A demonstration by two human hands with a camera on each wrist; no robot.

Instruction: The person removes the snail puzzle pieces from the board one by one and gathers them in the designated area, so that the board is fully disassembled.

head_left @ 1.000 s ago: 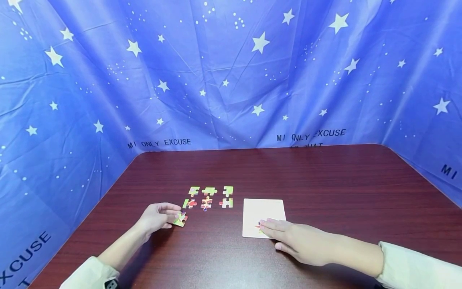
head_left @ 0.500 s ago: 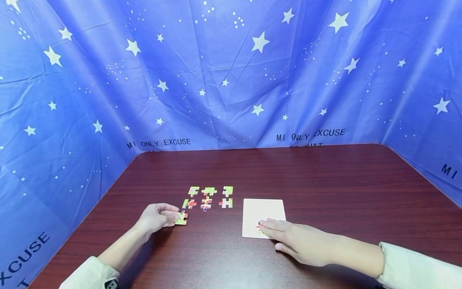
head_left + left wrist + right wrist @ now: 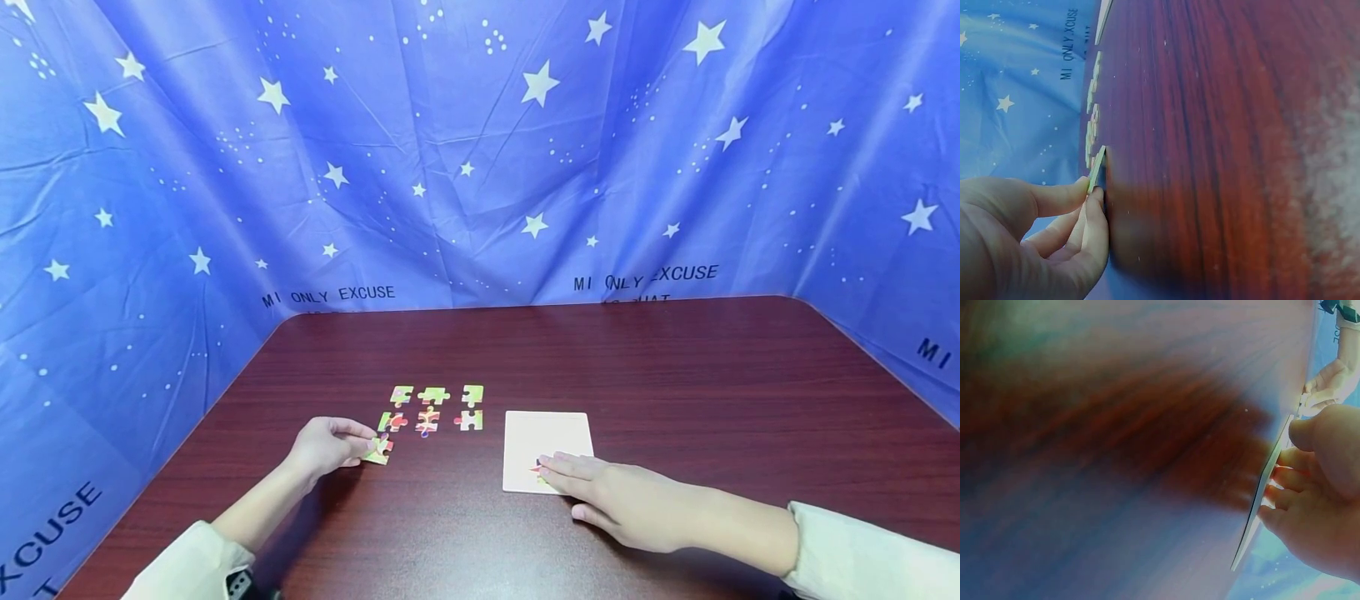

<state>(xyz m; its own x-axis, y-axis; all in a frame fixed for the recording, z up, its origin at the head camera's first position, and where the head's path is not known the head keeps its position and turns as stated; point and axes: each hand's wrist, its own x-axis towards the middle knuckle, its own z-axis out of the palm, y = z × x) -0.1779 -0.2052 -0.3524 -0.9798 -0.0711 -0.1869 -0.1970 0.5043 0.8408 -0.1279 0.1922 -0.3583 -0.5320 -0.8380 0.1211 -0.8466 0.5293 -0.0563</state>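
My left hand (image 3: pixel 327 450) pinches a jigsaw piece (image 3: pixel 379 451) by its left edge, at the near left of the other pieces. In the left wrist view the thumb and a finger grip that piece (image 3: pixel 1097 167), which is tipped up at a slant close to the tabletop. My right hand (image 3: pixel 626 504) rests on a square pale board (image 3: pixel 542 433), fingers straight across its near right corner. A small red, dark and green patch (image 3: pixel 537 469) shows at the fingertips; the rest of it is hidden beneath them.
Several jigsaw pieces in green, red and yellow lie apart in two rows, including a middle piece (image 3: pixel 428 420) and a far right piece (image 3: pixel 472 394). The dark red wooden table (image 3: pixel 675 375) ends at a blue starry curtain (image 3: pixel 480 150).
My left hand has turned the piece slightly, first straightening it, then tilting it, and has shifted a little toward the rows. The right hand keeps its place on the board.
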